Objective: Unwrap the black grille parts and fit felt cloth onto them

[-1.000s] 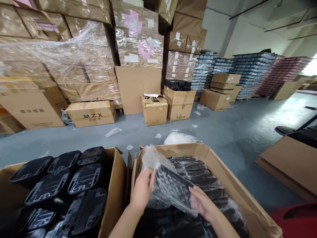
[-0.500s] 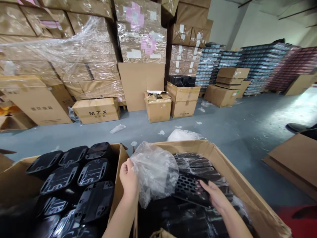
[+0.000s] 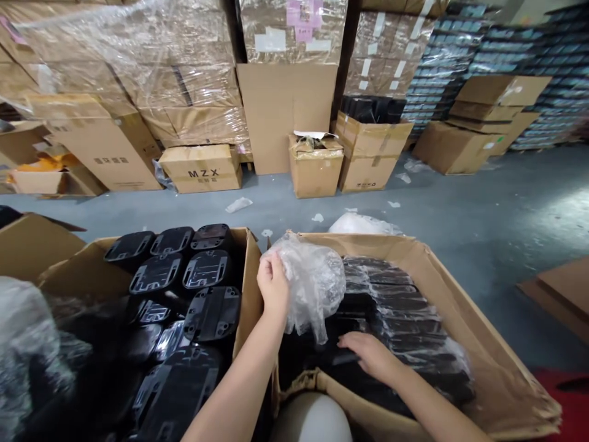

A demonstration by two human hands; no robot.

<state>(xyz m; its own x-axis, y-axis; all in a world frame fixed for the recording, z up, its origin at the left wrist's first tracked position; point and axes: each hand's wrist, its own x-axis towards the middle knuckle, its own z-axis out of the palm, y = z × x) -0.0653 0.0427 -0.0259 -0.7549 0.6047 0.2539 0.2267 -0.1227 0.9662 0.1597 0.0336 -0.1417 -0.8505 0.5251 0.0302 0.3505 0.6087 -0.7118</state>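
A crumpled clear plastic bag (image 3: 315, 279) hangs from my left hand (image 3: 273, 279), whose fingers are closed on its edge near the wall between two cartons. Down in the right carton (image 3: 483, 344) is my right hand (image 3: 375, 356), its fingers curled around the edge of a black plastic part (image 3: 343, 358). Most of that part is lost in the dark. Beside it lie rows of black pieces in clear wrap (image 3: 405, 307). Black plastic housings (image 3: 159, 273) stand packed in the left carton (image 3: 248, 276).
A pale rounded object (image 3: 315, 420) is at the near edge. Clear plastic film (image 3: 27, 350) lies at the left. Beyond, an MZX carton (image 3: 202, 169) and other boxes stand on the grey floor (image 3: 285, 212), before wrapped stacks (image 3: 184, 80).
The view has tilted down and shifted left. My right hand has moved nearer to me, lower in the carton; the perforated black panel it held no longer shows clearly. My left hand keeps the bag.
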